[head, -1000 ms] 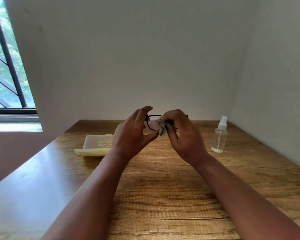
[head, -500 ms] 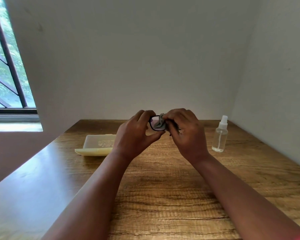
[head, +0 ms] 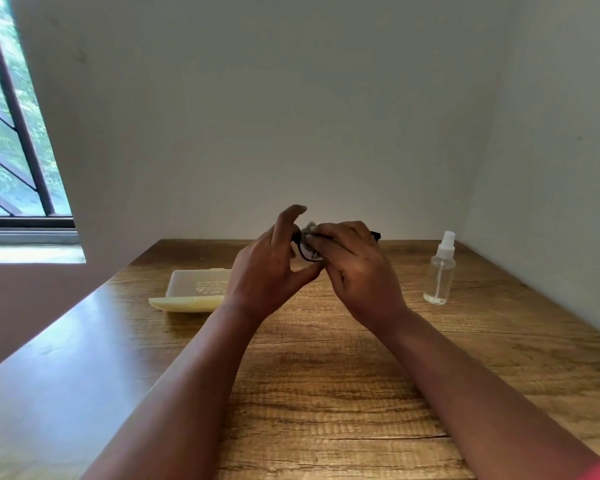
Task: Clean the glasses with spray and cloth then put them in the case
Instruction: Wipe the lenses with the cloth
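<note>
Black-framed glasses [head: 301, 252] are held above the wooden table [head: 326, 375], mostly hidden between my hands. My left hand [head: 269, 271] grips the frame's left end with thumb and fingers, its index finger raised. My right hand [head: 357, 271] presses a small grey cloth [head: 309, 230] against the left lens; the frame's right end [head: 376, 235] pokes out behind the knuckles. The pale yellow case [head: 191, 289] lies open on the table to the left. A clear spray bottle [head: 440, 271] with a white top stands upright to the right.
White walls close off the table at the back and on the right. A barred window [head: 14, 133] is at far left. The table's left edge runs diagonally toward me.
Both hands have lifted slightly and the cloth has shifted up over the left lens. My left index finger has risen off the frame.
</note>
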